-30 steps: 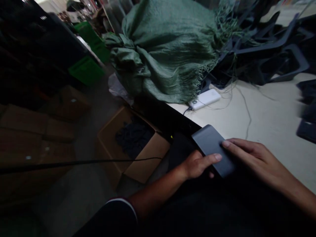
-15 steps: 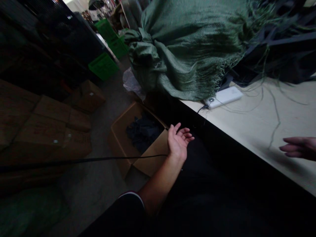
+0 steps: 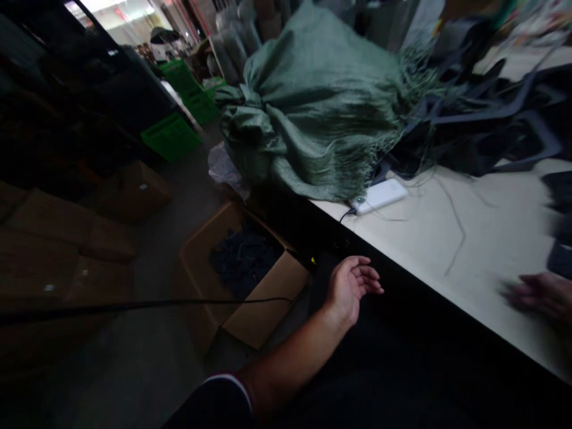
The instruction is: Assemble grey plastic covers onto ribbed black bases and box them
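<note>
My left hand point(image 3: 353, 287) hangs in the air just off the table's edge, palm turned up, fingers loosely bent and apart, with nothing in it. Over the pale table top at the right edge is my right hand point(image 3: 545, 295), its fingers stretched out; the fingertips are blurred and a dark smear lies below them. Dark flat pieces point(image 3: 562, 220), cut off by the frame, lie beyond the right hand. A white power bank point(image 3: 379, 196) with a dark cable plugged in rests near the table edge point(image 3: 429, 250). Below the left hand stands an open cardboard box point(image 3: 268, 298) holding dark scraps point(image 3: 243, 259).
A tied green woven sack point(image 3: 308, 119) sits on the table, frayed at its right end. Dark frame-like pieces point(image 3: 491, 128) are heaped beside it. Stacked cartons point(image 3: 53, 232) and green crates point(image 3: 172, 137) stand on the floor at left. A black cable point(image 3: 134, 306) crosses over the box.
The view has swung to the right, bringing dark pieces in at the right edge. My left hand has moved right and down, away from over the box. My right hand is a little lower, with blurred fingertips.
</note>
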Demonstrator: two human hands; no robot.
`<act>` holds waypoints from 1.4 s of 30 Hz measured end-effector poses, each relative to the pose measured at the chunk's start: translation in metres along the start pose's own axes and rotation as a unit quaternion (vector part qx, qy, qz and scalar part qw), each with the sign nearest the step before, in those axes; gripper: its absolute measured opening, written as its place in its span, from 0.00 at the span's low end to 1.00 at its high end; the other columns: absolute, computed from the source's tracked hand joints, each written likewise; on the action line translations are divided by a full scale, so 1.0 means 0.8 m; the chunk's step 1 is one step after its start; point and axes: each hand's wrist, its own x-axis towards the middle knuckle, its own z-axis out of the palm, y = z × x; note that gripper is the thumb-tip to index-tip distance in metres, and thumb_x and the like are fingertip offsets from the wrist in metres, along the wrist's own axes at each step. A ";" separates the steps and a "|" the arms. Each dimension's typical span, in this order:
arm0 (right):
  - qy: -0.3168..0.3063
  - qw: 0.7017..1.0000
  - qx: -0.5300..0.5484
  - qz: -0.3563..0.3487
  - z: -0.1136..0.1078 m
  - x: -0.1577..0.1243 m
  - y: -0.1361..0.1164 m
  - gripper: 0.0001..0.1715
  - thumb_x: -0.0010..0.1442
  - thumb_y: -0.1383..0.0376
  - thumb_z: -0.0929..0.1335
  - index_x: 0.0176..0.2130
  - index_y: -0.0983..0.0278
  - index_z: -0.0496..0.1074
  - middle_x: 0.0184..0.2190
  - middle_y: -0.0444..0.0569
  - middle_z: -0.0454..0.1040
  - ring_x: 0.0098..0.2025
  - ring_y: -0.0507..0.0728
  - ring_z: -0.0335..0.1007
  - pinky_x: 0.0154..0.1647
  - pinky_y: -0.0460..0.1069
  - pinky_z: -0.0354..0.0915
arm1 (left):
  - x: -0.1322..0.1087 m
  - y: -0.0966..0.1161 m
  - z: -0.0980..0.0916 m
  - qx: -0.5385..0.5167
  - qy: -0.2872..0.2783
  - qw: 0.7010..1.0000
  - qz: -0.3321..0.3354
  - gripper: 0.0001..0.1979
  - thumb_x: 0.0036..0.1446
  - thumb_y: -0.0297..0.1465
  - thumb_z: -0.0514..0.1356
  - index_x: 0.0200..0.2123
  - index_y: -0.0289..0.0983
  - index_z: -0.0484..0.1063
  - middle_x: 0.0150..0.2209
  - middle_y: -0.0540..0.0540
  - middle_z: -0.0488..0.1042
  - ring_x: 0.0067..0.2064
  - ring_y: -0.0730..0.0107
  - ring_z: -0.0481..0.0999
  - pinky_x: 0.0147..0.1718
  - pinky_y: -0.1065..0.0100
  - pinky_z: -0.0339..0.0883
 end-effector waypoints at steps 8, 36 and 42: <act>0.026 0.996 0.082 -0.010 0.016 -0.022 -0.006 0.23 0.50 0.46 0.78 0.32 0.63 0.83 0.27 0.54 0.80 0.28 0.62 0.76 0.31 0.56 0.75 | 0.001 0.009 0.023 0.041 0.004 0.999 0.025 0.10 0.58 0.36 0.64 0.37 0.35 0.75 0.28 0.45 0.76 0.28 0.66 0.74 0.28 0.65 0.73; 0.007 0.993 0.056 -0.100 0.033 -0.006 0.049 0.31 0.65 0.39 0.67 0.34 0.62 0.81 0.28 0.48 0.78 0.32 0.59 0.75 0.36 0.50 0.68 | 0.236 0.181 0.299 0.007 -0.033 0.998 0.049 0.20 0.71 0.44 0.59 0.55 0.34 0.72 0.46 0.42 0.78 0.39 0.66 0.79 0.37 0.62 0.78; 0.019 0.993 0.061 -0.098 0.036 -0.009 0.044 0.31 0.64 0.40 0.67 0.33 0.62 0.80 0.26 0.48 0.76 0.32 0.59 0.75 0.35 0.48 0.69 | 0.294 0.217 0.326 0.026 -0.001 0.997 0.070 0.20 0.69 0.40 0.63 0.59 0.36 0.72 0.56 0.39 0.75 0.51 0.57 0.79 0.48 0.52 0.78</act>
